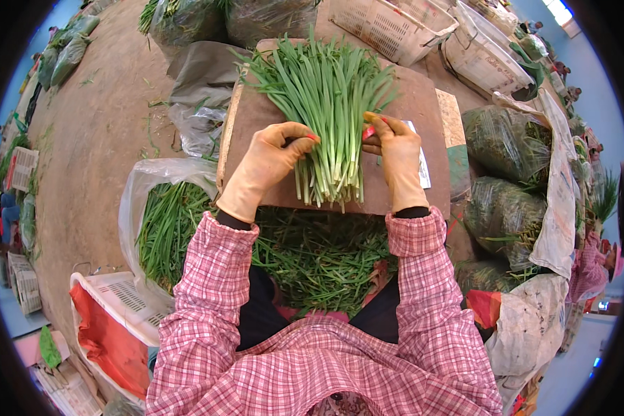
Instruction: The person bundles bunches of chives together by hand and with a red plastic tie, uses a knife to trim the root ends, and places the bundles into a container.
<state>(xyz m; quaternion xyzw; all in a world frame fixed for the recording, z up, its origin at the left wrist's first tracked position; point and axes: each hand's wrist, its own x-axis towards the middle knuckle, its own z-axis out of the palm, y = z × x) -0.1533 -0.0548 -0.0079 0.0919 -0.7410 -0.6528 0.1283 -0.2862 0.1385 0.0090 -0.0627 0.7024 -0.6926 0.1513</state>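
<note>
A bunch of green garlic chives [327,109] lies on a brown board [416,99], its pale cut ends towards me. My left hand [278,156], in a tan rubber glove, is at the bunch's left side. Its thumb and forefinger pinch a bit of red strip [313,137]. On the right side my right hand [395,143], gloved alike, holds a red strip [368,133] between its fingers. Whether the strip passes beneath the stalks is hidden. Partly under my right hand lies a flat white item [424,166].
Loose green leaves [322,260] fill the space below the board. A clear plastic bag of chives [169,229] stands left, near a white crate with red lining [109,343]. Stuffed bags [504,218] line the right; white crates [395,31] stand beyond. Another person [593,265] is at far right.
</note>
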